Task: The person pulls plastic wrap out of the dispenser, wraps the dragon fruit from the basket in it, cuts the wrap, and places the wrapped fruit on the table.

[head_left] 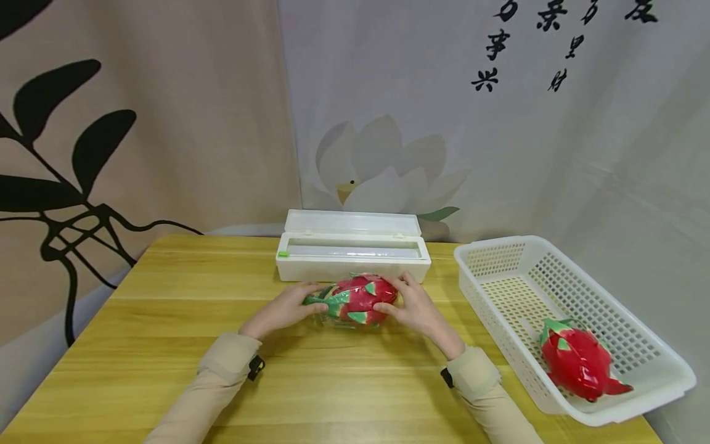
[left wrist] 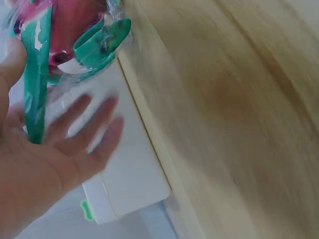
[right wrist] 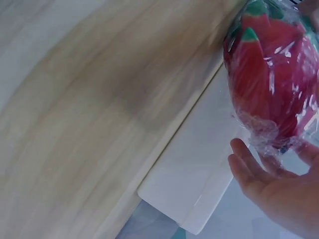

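A red dragon fruit (head_left: pixel 363 300) with green-tipped scales, wrapped in clear plastic film, is held between both hands in front of a white box. My left hand (head_left: pixel 287 308) holds its green leafy end; in the left wrist view a long green leaf (left wrist: pixel 37 84) lies against the thumb and palm, the other fingers spread behind. At the opposite end, my right hand (head_left: pixel 415 310) grips the fruit with the thumb in front and fingers behind. Crumpled film (right wrist: pixel 264 132) gathers at that end in the right wrist view.
The white film box (head_left: pixel 316 270) stands at the table's back edge, lid (head_left: pixel 355 223) raised, a roll (head_left: pixel 355 252) inside. To the right, a white perforated basket (head_left: pixel 496 345) contains another dragon fruit (head_left: pixel 579 364). A printed curtain (head_left: pixel 222 123) hangs behind the wooden table (head_left: pixel 333 394).
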Demonstrator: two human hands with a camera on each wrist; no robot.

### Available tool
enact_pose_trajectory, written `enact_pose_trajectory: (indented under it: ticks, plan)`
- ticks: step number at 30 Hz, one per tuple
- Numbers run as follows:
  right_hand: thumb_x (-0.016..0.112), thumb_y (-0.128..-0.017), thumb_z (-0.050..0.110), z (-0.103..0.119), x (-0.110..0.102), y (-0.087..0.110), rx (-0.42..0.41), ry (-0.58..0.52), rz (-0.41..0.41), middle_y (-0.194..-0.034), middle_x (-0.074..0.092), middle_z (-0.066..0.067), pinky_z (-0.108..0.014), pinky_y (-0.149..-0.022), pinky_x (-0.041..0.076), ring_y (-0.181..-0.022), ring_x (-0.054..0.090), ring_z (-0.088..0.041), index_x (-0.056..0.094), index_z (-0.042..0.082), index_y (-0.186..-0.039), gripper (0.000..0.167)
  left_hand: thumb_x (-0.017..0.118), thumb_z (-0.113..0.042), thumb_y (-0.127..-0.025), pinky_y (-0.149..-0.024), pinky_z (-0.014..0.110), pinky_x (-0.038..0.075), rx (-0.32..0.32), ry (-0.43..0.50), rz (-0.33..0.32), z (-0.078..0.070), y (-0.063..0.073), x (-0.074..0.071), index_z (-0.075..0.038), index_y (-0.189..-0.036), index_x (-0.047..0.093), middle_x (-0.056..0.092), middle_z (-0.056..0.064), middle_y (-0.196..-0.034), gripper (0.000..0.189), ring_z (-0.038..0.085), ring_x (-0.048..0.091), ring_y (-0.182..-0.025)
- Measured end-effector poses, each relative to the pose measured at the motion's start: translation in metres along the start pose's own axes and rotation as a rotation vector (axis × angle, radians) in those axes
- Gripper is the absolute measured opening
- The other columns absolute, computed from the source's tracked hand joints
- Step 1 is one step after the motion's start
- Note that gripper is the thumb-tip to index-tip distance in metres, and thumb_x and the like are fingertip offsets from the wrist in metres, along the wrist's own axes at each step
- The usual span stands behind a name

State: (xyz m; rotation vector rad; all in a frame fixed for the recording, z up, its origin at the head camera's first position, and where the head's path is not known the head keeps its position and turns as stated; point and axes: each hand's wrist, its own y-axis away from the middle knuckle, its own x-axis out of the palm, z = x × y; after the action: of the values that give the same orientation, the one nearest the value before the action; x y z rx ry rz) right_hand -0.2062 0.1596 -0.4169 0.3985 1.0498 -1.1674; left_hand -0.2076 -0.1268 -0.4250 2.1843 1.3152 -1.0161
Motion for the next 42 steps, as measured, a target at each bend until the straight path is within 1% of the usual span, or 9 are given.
enact_pose_trajectory:
  ticks: [7,13,16,19,22,24,27,31,42]
  plan:
    - [0.071,-0.085,0.032,-0.004,-0.001,0.000,0.054,-0.072,0.014,-0.133,0.052,-0.016,-0.049,-0.104,0.044,-0.121,0.053,-0.032,0.041,0.004,-0.142,0.070,0.062,-0.050,-0.087,-0.110,0.056,0.034,-0.016,-0.116,-0.037,-0.009,-0.004,0.000,-0.003,-0.148,0.029,0.035,0.021,-0.150,0.083,0.041,0.036,-0.137]
    - [0.068,-0.088,0.029,-0.008,-0.002,-0.002,0.045,-0.121,-0.007,-0.135,0.053,-0.016,-0.048,-0.101,0.046,-0.119,0.054,-0.032,0.042,0.004,-0.141,0.065,0.067,-0.060,-0.078,-0.104,0.062,0.038,0.150,-0.372,-0.176,-0.035,-0.020,0.012,-0.011,-0.147,0.034,0.042,0.016,-0.147,0.091,0.040,0.041,-0.134]
    - [0.063,-0.091,0.032,-0.008,-0.008,-0.002,0.055,-0.135,-0.020,-0.137,0.052,-0.017,-0.050,-0.100,0.046,-0.121,0.054,-0.033,0.041,0.006,-0.142,0.061,0.068,-0.063,-0.075,-0.102,0.062,0.040,0.215,-0.445,-0.191,-0.049,-0.032,0.021,-0.014,-0.146,0.035,0.043,0.015,-0.147,0.093,0.039,0.042,-0.134]
    - [0.061,-0.093,0.029,-0.012,-0.021,-0.002,0.048,-0.100,-0.115,-0.134,0.054,-0.020,-0.052,-0.099,0.046,-0.120,0.054,-0.037,0.045,0.003,-0.139,0.055,0.069,-0.066,-0.072,-0.102,0.061,0.040,0.230,-0.489,-0.179,-0.059,-0.043,0.029,-0.020,-0.146,0.036,0.043,0.015,-0.146,0.093,0.041,0.041,-0.133]
    - [0.063,-0.092,0.023,-0.021,-0.039,-0.001,0.069,0.054,-0.283,-0.126,0.057,-0.024,-0.054,-0.093,0.048,-0.114,0.056,-0.041,0.052,-0.002,-0.130,0.047,0.072,-0.064,-0.070,-0.102,0.061,0.040,0.209,-0.523,-0.171,-0.064,-0.053,0.034,-0.025,-0.145,0.036,0.041,0.015,-0.147,0.092,0.043,0.040,-0.133]
    - [0.064,-0.090,0.017,-0.031,-0.050,0.001,0.123,0.173,-0.396,-0.120,0.058,-0.027,-0.054,-0.090,0.049,-0.109,0.056,-0.043,0.056,-0.005,-0.123,0.041,0.075,-0.061,-0.069,-0.100,0.061,0.041,0.200,-0.544,-0.174,-0.065,-0.058,0.036,-0.026,-0.144,0.039,0.041,0.015,-0.147,0.091,0.045,0.040,-0.132]
    - [0.062,-0.089,0.012,-0.045,-0.062,0.008,0.262,0.292,-0.456,-0.118,0.057,-0.030,-0.055,-0.087,0.048,-0.105,0.055,-0.047,0.058,-0.007,-0.120,0.036,0.077,-0.058,-0.069,-0.098,0.062,0.042,0.177,-0.577,-0.164,-0.066,-0.063,0.038,-0.027,-0.143,0.040,0.040,0.014,-0.146,0.088,0.046,0.039,-0.132]
    - [0.061,-0.087,0.009,-0.060,-0.067,0.016,0.375,0.336,-0.436,-0.117,0.057,-0.034,-0.056,-0.081,0.048,-0.096,0.057,-0.051,0.059,-0.008,-0.119,0.037,0.077,-0.057,-0.070,-0.096,0.062,0.042,0.153,-0.606,-0.159,-0.066,-0.066,0.039,-0.029,-0.143,0.041,0.041,0.012,-0.146,0.086,0.044,0.039,-0.131]
    - [0.058,-0.089,0.014,-0.069,-0.067,0.019,0.462,0.308,-0.344,-0.107,0.062,-0.030,-0.037,-0.050,0.050,-0.074,0.062,-0.036,0.058,-0.005,-0.122,0.037,0.074,-0.059,-0.071,-0.097,0.057,0.040,0.155,-0.629,-0.178,-0.063,-0.066,0.043,-0.030,-0.143,0.039,0.044,0.010,-0.142,0.085,0.038,0.045,-0.121]
